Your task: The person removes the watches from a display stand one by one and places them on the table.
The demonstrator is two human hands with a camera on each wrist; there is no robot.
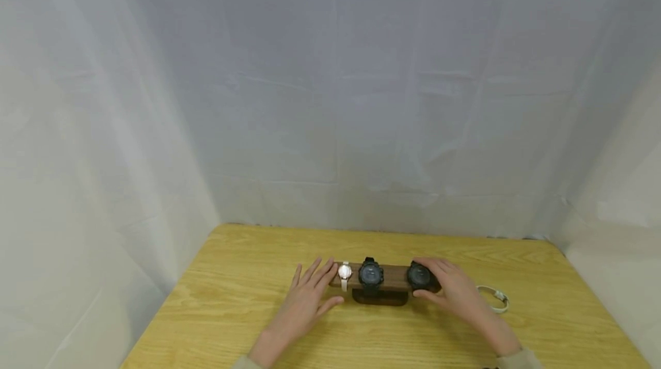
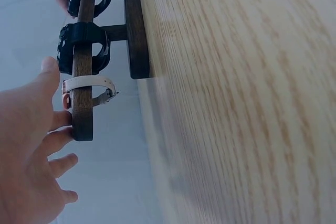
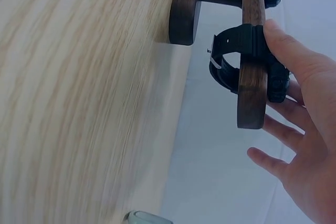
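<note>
This looks like a curtained booth (image 1: 77, 156), something like a small studio set: pale, creased sheeting (image 1: 335, 99) hangs on the far, left and right sides, closely surrounding a wood-grained table (image 1: 232, 288) with rounded far corners.

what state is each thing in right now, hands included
stand: upright on table
pale watch: strapped round stand, left end
middle watch: strapped round stand
right watch: strapped round stand, held
loose band: curved, lying on table, off stand
left hand: fingers spread, at stand's left end
right hand: thumb and fingers holding right watch
</note>
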